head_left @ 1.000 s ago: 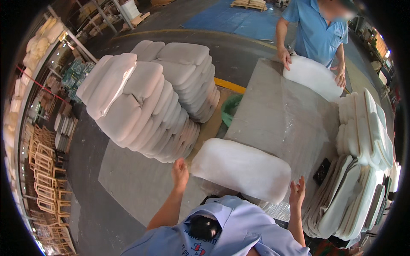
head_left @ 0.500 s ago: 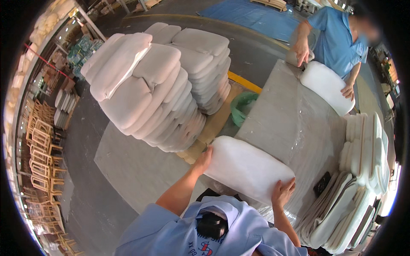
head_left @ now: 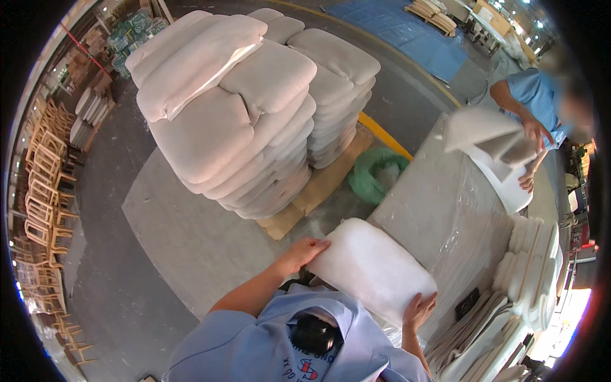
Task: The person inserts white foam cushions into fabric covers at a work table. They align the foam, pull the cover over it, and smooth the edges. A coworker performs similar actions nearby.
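Note:
A white rounded cushion pad (head_left: 379,267) lies tilted across the near end of the wrapped table, in front of my body. My left hand (head_left: 310,250) pinches its left corner, thumb and fingers pressed together at the edge. Against the pad's right end rests my right hand (head_left: 418,311), its fingers bent over the rim. The pad's underside is hidden. Across the table, a co-worker's hands (head_left: 533,137) handle a beige cover (head_left: 484,134), blurred by motion, over another white pad (head_left: 506,181).
Tall stacks of beige cushions (head_left: 235,121) stand to the left on cardboard (head_left: 280,223). A green bag (head_left: 369,175) sits between them and the plastic-covered table (head_left: 426,197). White pads (head_left: 528,267) and folded covers (head_left: 474,331) are piled at right. Wooden chair frames (head_left: 48,197) line the far left.
My view has shifted, and the pad has come slightly nearer to me with both hands still on it. The co-worker has lifted a beige cover above the far pad.

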Tool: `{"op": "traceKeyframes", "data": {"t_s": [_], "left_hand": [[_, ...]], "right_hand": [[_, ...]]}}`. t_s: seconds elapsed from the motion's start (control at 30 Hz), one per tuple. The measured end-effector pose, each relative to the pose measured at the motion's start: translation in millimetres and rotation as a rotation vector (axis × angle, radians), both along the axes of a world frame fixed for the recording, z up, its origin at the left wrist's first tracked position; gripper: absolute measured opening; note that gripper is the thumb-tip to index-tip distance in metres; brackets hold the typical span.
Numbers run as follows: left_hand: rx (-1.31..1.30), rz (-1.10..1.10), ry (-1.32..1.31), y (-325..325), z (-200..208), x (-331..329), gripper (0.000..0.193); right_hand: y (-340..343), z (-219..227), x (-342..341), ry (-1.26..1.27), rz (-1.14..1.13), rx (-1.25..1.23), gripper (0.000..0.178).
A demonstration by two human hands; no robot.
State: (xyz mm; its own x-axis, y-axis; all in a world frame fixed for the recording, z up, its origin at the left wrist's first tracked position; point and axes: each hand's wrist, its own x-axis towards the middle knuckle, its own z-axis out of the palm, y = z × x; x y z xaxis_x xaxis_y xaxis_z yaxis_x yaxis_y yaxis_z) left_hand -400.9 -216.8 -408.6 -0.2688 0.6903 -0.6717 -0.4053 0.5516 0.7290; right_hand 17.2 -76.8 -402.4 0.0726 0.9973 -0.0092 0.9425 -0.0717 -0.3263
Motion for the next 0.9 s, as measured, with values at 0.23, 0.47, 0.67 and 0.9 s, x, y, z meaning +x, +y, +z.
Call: {"op": "traceKeyframes", "data": {"t_s": [0.23,0.47,0.67,0.9], "left_hand": [[0.073,0.172,0.005,19.5,-35.4,15.3,0.043],[0.023,0.079,-0.557,31.5,-54.2,15.8,0.039],[0.173,-0.225,0.446,15.4,-62.4,-21.7,0.046],[0.235,-0.072,0.578,54.3,29.6,-12.9,0.068]], "right_hand": [[4.4,7.3,-8.9,-0.058,-0.027,-0.016,0.078],[1.0,9.1,-11.1,-0.06,-0.045,-0.017,0.078],[4.9,10.7,-14.1,0.02,-0.047,-0.024,0.085],[1.2,3.1,-7.3,0.009,-0.07,-0.014,0.081]]}}
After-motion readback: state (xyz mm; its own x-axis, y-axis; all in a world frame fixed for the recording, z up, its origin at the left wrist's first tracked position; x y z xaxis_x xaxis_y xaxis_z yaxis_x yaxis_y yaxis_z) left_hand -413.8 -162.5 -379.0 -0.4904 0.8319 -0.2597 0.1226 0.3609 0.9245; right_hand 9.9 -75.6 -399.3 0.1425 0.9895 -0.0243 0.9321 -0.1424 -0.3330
